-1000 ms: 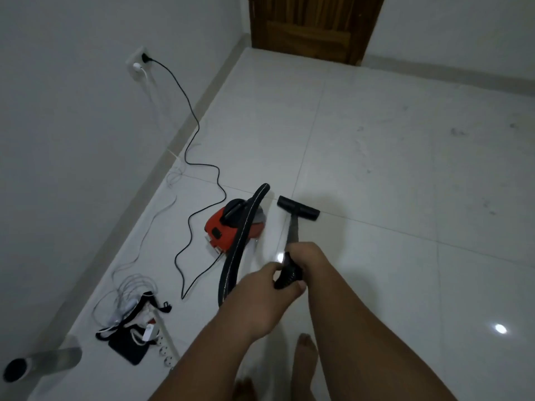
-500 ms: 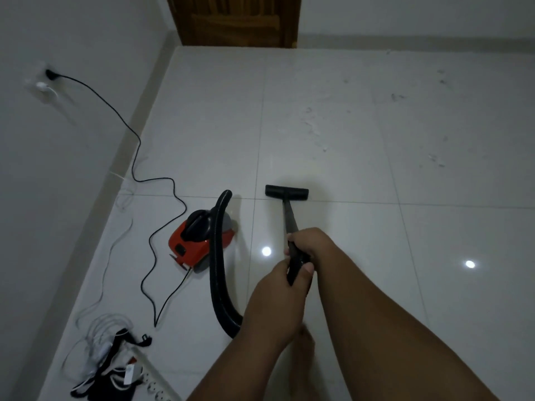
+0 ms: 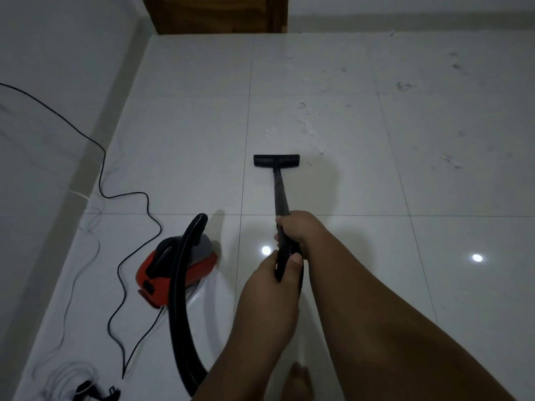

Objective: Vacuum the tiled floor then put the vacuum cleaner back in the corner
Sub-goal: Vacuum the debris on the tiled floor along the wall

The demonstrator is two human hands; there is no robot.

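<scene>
Vacuum wand (image 3: 280, 192) | left hand (image 3: 272, 285) grips near end | right hand (image 3: 301, 231) grips ahead

The glossy white tiled floor (image 3: 179, 146) mirrors two ceiling lights. The red and black plastic canister vacuum cleaner (image 3: 173, 270) has a smooth, slightly shiny shell, and its thick black hose (image 3: 179, 308) shines too. The black plastic floor nozzle (image 3: 276, 160) looks matt. The brown wooden door (image 3: 214, 13) shows grain.
</scene>
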